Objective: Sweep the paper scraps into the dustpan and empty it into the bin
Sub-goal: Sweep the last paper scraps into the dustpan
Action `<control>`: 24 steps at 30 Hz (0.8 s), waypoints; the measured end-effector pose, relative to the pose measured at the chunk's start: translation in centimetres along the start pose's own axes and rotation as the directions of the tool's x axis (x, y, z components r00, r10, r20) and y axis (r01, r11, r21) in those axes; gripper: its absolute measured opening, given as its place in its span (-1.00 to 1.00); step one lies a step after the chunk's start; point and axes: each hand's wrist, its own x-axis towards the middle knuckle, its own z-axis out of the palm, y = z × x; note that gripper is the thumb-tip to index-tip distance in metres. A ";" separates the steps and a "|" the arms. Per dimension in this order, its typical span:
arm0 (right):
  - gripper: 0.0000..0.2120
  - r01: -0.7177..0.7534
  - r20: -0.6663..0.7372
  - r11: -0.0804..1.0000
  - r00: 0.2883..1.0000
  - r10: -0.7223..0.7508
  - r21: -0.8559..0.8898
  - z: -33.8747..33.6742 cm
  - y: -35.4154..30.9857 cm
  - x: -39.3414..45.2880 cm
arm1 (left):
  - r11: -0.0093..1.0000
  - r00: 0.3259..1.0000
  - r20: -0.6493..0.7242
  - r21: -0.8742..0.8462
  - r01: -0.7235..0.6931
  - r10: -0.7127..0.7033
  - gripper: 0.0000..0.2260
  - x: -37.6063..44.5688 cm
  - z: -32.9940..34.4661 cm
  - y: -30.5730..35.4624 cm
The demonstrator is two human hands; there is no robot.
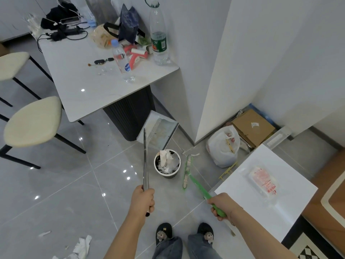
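The left hand (142, 200) has its fingers wrapped round the metal handle of the dustpan (158, 130), whose pan hangs tilted just beyond the far side of the small bin (167, 163), already heaped with paper; the right hand (221, 206) grips the green broom (188, 170), its head resting on the floor just right of the bin. To empty cleanly, I judge the pan's lip should come directly over the bin's mouth before it tips steeply, since the bin is narrow and full. More paper scraps (82, 246) lie on the near-left floor, so another sweep seems due.
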 end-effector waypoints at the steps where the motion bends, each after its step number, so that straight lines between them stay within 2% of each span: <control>1: -0.76 0.013 -0.003 0.999 1.000 -0.013 -0.053 -0.1 -0.4 0.3 | 0.998 1.000 0.006 -0.067 0.018 -0.017 -0.86 0.0 -0.3 0.2; 4: -0.92 0.040 -0.020 0.972 0.999 -0.045 -0.233 -0.5 -1.8 1.3 | 0.967 0.998 0.020 -0.243 0.070 -0.068 -0.82 0.3 -1.3 1.3; 7: -0.76 0.074 -0.054 0.892 0.993 -0.110 -0.446 -0.8 -3.5 3.3 | 0.897 0.993 0.056 -0.425 0.121 -0.108 -0.76 1.4 -2.4 2.1; 10: -0.71 0.074 -0.086 0.779 0.983 -0.163 -0.623 -1.0 -5.2 5.7 | 0.815 0.986 0.093 -0.554 0.169 -0.140 -0.74 2.1 -3.4 2.2; 14: -0.81 0.061 -0.145 0.698 0.962 -0.232 -0.714 -0.8 -7.8 9.2 | 0.693 0.972 0.146 -0.682 0.233 -0.183 -0.74 3.5 -4.6 1.6; 17: -0.88 0.076 -0.126 0.675 0.961 -0.246 -0.734 0.0 -9.0 12.5 | 0.565 0.960 0.192 -0.778 0.274 -0.202 -0.72 5.4 -5.5 0.1; 21: -0.72 0.055 -0.113 0.610 0.966 -0.233 -0.791 1.2 -10.9 16.1 | 0.420 0.946 0.234 -0.853 0.310 -0.224 -0.72 7.6 -5.5 -2.3; 24: -0.75 0.041 -0.112 0.637 0.974 -0.198 -0.770 2.3 -10.8 18.3 | 0.342 0.942 0.237 -0.888 0.309 -0.236 -0.73 8.5 -5.5 -3.6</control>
